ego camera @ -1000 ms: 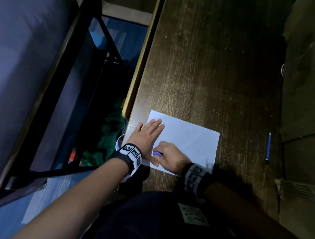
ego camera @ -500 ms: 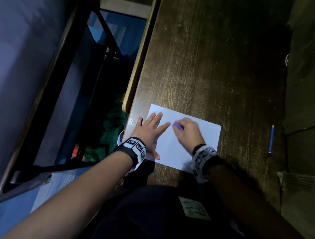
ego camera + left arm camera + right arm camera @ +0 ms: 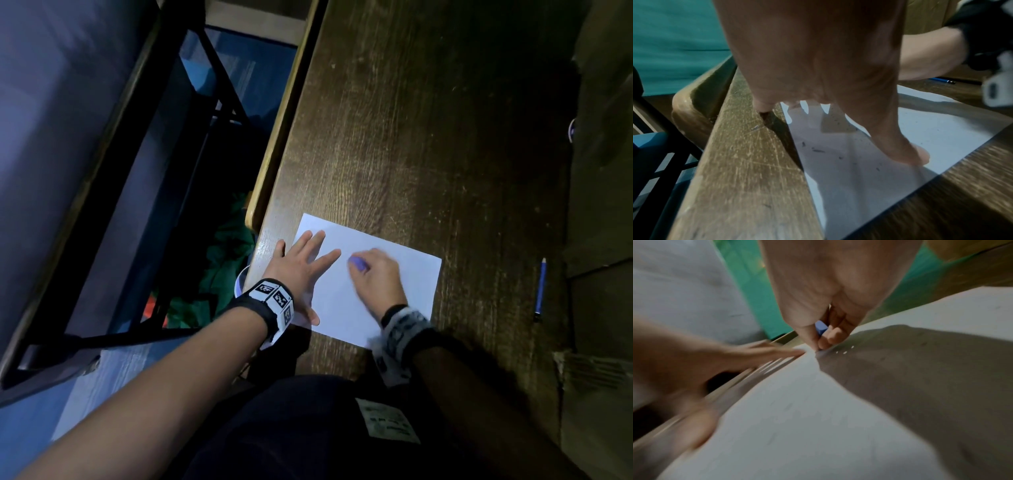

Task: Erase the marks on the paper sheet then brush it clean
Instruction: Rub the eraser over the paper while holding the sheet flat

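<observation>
A white paper sheet lies near the front left corner of the dark wooden table. My left hand lies flat with spread fingers on the sheet's left edge, pinning it down. My right hand pinches a small purple-blue eraser and presses it on the sheet's middle. In the right wrist view the eraser shows between thumb and fingers, its tip on the paper. Dark eraser crumbs are scattered on the sheet under my left hand.
A blue pencil lies on the table to the right of the sheet. The table's left edge runs just beside my left hand. Cardboard boxes stand along the right. A black chair frame and green cloth sit below left.
My right hand moved the eraser from the sheet's near left part up to its middle, then shifted slightly right. My left hand stayed flat on the paper.
</observation>
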{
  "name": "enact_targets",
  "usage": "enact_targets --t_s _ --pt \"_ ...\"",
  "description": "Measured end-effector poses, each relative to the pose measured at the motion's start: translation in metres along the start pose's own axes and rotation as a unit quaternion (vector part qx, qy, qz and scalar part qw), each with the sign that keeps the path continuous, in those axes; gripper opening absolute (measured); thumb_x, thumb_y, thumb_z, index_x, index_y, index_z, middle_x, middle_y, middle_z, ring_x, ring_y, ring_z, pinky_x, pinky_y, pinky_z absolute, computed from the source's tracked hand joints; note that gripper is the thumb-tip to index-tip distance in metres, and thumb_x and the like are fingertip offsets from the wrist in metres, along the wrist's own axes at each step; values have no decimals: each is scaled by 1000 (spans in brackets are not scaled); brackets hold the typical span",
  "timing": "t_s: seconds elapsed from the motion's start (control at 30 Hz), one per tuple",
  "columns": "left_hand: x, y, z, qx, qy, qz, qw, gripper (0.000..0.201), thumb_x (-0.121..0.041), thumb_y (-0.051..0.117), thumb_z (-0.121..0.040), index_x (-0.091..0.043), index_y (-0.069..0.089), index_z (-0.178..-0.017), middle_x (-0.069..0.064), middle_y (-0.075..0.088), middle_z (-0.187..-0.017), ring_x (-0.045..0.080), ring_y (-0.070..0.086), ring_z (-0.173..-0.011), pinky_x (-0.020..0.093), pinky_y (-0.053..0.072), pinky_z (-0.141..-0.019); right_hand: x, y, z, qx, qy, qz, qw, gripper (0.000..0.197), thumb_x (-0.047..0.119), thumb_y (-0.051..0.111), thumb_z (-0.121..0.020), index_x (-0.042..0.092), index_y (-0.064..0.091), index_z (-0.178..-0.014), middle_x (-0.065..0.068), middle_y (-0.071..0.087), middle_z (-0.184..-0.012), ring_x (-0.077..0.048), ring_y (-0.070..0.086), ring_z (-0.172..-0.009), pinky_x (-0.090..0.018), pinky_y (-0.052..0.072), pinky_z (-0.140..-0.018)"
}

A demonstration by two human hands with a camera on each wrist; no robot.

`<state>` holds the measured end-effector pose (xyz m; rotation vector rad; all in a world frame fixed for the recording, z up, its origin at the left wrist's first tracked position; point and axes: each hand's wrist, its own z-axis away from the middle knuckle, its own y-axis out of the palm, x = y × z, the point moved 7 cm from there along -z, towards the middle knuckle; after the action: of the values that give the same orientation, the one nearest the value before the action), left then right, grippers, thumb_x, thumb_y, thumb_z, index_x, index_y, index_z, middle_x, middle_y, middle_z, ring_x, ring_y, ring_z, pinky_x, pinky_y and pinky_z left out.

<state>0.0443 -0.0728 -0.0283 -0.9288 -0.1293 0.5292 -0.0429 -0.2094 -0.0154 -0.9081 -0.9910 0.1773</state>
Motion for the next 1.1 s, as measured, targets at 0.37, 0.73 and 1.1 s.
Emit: enact_targets --t_s 0.37,0.73,1.1 --pt "-4 -3 -1 3 -5 -5 1000 146 -72 88 -53 -39 -7 -159 7 -22 -167 31 -17 -155 67 14 -118 -17 -25 -6 -82 41 12 996 13 15 62 -90 12 74 -94 -6 66 -96 -21 62 -88 -34 51 -87" --pt "-4 1 -4 12 -17 10 1000 149 -71 89 -52 -39 -10 -159 7 -26 -166 30 -22 -155 70 9 -117 -36 -31 -6 -94 62 -15 994 11 21 66 -88 17 74 -93 -1 66 -93 -16 62 -83 -32 53 -83" --pt "-4 1 -3 1 -18 9 1000 149 -72 88 -52 -40 -9 -159 6 -25 -166 29 -21 -155 70 10 -118 -43 -45 -5 -83 58 -8 995 8 18 67 -86 16 75 -89 -1 67 -90 -15 62 -80 -18 45 -77"
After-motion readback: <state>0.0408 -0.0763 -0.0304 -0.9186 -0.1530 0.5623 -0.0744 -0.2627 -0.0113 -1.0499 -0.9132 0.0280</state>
